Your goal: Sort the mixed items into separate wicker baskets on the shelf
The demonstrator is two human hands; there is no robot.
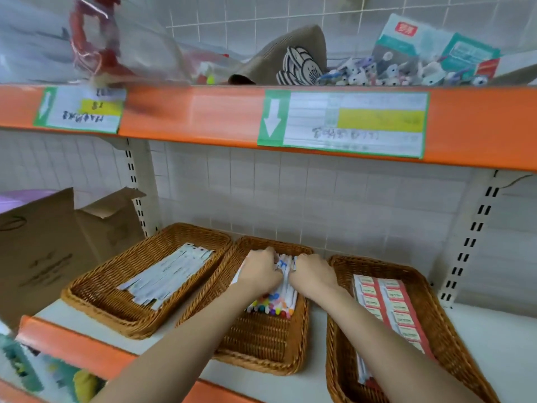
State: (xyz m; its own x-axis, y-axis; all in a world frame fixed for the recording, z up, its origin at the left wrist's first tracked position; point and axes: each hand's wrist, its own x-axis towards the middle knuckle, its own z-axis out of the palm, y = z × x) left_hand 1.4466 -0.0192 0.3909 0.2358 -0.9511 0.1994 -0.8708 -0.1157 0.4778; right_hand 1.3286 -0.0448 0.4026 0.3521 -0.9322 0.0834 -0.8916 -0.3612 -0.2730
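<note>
Middle wicker basket (255,341): holds a bundle of white pens with coloured caps (274,303), lying lengthwise; left hand (259,273) and right hand (312,273) both rest on the bundle, fingers curled around it, apparently squaring it up. Left of it, basket of pale paper-wrapped strips (165,274). Right of it, basket of red-and-white packets (389,306). Step in hand, by judgement: settling pens in their own basket. Next: let go, withdraw, fetch another mixed item, match it to its basket

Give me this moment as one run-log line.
left hand: grips pens | right hand: grips pens | location: middle basket | side baskets: sorted
</note>
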